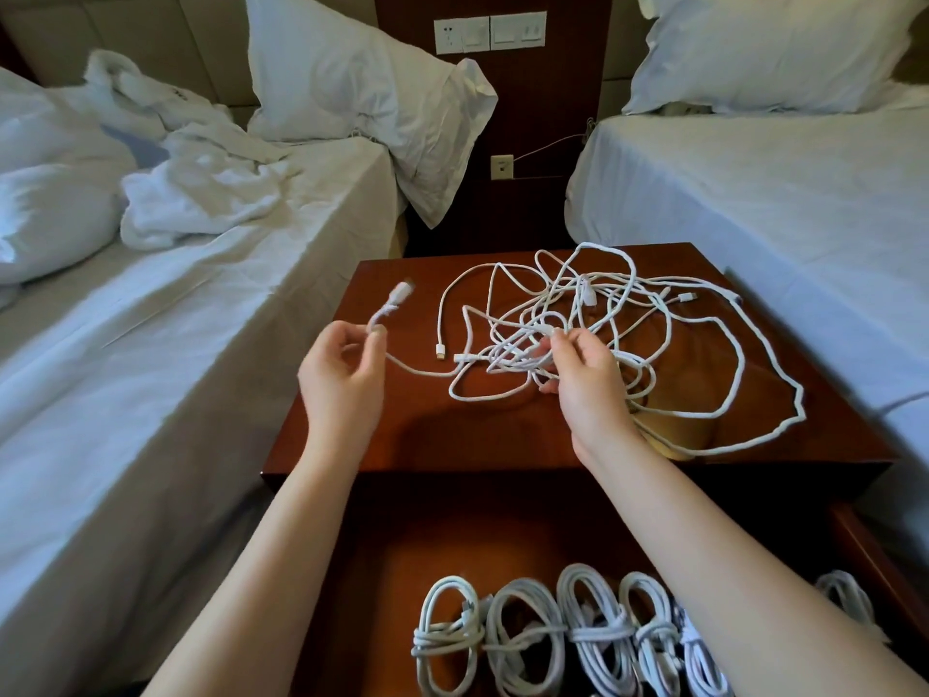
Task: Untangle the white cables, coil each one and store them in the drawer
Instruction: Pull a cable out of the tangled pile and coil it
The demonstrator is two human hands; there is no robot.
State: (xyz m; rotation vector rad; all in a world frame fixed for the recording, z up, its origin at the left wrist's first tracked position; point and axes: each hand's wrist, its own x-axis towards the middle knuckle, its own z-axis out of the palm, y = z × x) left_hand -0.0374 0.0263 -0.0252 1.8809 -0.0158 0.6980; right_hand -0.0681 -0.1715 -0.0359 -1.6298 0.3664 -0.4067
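White cable end (398, 298) points up and away | left hand (342, 377) pinches it | right hand (585, 382) seemingly grips tangle (520, 342)

tangled cables (507, 352) on nightstand (452, 435) | coiled cables (593, 631) in drawer (427, 535) before it | left bed (151, 344), right bed (754, 203) flanking

Glossy wooden nightstand (417, 435), tangled white cables (603, 314) strewn across its top

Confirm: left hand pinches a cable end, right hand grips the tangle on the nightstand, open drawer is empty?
No, the drawer is not empty: the head view shows a row of coiled cables in it. The rest holds: the left hand pinches a cable end and the right hand grips the tangle on the nightstand.
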